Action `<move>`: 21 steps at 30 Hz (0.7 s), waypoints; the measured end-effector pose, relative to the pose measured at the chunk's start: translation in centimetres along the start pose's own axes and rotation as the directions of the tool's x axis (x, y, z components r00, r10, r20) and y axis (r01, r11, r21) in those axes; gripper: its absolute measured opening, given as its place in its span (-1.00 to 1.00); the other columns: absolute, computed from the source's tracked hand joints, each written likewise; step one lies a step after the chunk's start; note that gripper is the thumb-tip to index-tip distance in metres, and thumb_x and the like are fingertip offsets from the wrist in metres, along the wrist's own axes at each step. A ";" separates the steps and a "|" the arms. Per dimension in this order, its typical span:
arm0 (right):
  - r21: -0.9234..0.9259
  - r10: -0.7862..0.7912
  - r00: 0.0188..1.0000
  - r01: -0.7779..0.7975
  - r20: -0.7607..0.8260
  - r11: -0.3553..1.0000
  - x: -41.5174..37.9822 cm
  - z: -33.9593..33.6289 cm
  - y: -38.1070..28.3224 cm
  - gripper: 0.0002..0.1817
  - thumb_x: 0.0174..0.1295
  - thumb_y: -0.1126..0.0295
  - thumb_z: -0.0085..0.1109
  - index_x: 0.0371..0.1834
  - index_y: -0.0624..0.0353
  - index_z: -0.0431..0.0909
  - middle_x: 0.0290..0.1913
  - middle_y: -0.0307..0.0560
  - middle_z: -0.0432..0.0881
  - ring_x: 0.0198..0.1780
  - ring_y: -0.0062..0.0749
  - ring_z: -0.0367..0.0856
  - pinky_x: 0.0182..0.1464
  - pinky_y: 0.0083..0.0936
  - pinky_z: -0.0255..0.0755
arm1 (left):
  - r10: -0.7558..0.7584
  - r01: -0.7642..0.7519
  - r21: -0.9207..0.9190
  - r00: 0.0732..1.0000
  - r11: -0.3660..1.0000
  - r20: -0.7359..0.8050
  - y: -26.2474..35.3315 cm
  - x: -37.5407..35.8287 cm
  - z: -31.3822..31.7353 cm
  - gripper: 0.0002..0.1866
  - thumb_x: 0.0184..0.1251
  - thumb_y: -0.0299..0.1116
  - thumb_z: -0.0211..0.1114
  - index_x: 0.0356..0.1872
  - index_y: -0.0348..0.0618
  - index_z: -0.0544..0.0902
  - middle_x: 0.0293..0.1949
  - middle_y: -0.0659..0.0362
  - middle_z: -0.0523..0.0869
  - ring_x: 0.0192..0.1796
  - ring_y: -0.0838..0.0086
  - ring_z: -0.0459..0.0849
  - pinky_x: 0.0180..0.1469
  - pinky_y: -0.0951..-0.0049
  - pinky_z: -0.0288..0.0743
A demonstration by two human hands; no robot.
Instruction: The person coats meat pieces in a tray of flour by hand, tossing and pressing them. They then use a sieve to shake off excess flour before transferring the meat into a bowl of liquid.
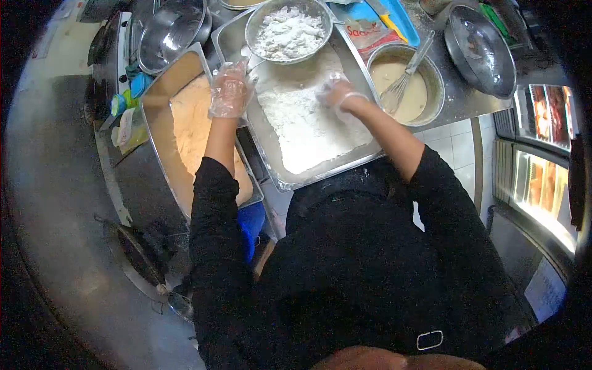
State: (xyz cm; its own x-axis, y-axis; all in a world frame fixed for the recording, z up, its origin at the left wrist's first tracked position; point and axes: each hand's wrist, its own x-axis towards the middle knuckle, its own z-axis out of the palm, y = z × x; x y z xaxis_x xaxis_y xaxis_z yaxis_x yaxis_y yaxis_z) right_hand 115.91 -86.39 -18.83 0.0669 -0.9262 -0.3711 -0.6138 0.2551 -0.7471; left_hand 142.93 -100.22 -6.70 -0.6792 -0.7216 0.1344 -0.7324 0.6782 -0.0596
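My left hand (232, 91), in a clear plastic glove, is closed at the left rim of a metal sieve (248, 38) that holds lumpy white flour-coated pieces. Below the sieve lies a deep metal tray (285, 185) with white flour (302, 132) spread over its bottom. Over the right part of this flour is my right hand (336, 92), also gloved; its fingers are blurred, so their pose is unclear. Against the tray's left side stands a second tray (161, 139) of orange-tinted powder (200, 120).
A pot of pale batter (414, 102) with a whisk (401, 86) stands right of the flour tray. Metal bowls (169, 37) (480, 52) are at the back left and right. A blue tray (394, 12) holds a yellow-handled knife (390, 23). Bottles (126, 102) stand at left.
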 end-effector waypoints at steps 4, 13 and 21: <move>-0.439 -0.136 0.991 0.120 -0.006 0.890 -1.3 1.2 -3.5 -0.71 0.24 0.26 0.21 -0.01 0.10 0.57 -0.04 0.21 0.66 0.00 0.09 0.65 0.07 -0.15 0.52 | -0.041 0.043 0.058 0.998 0.997 -0.039 0.2 0.7 0.7 -0.50 0.23 -0.10 0.34 0.16 -0.09 0.56 -0.07 -0.05 0.69 0.04 0.08 0.65 0.10 0.13 0.54; -0.484 -0.127 0.741 0.548 0.659 0.683 -4.7 6.1 -6.0 -0.81 0.09 0.44 0.19 -0.27 0.22 0.74 -0.18 0.17 0.74 -0.14 0.02 0.74 -0.08 -0.18 0.60 | -0.007 0.012 0.101 0.999 0.995 -0.050 -1.4 0.0 2.2 -0.67 0.24 -0.11 0.29 -0.07 -0.05 0.63 -0.30 0.04 0.72 -0.13 0.13 0.70 -0.10 0.10 0.58; -0.642 0.157 0.959 0.034 0.238 0.766 -1.2 -0.3 -3.2 -0.73 0.14 0.35 0.17 -0.15 0.21 0.70 -0.09 0.20 0.72 -0.03 0.08 0.70 0.01 -0.15 0.56 | 0.014 -0.026 0.098 0.992 0.995 0.122 -2.1 0.5 4.2 -0.56 0.41 -0.06 0.09 0.07 -0.18 0.60 -0.17 -0.07 0.75 -0.04 0.09 0.71 -0.02 0.08 0.56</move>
State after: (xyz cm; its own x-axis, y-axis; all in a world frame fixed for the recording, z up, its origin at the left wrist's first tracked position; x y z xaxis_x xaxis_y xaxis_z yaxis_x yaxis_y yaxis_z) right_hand 117.60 -86.17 -15.86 0.1552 -0.7818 -0.6039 -0.9729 -0.0149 -0.2308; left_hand 143.87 -102.60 -10.69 -0.6902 -0.7235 0.0117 -0.7155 0.6800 -0.1601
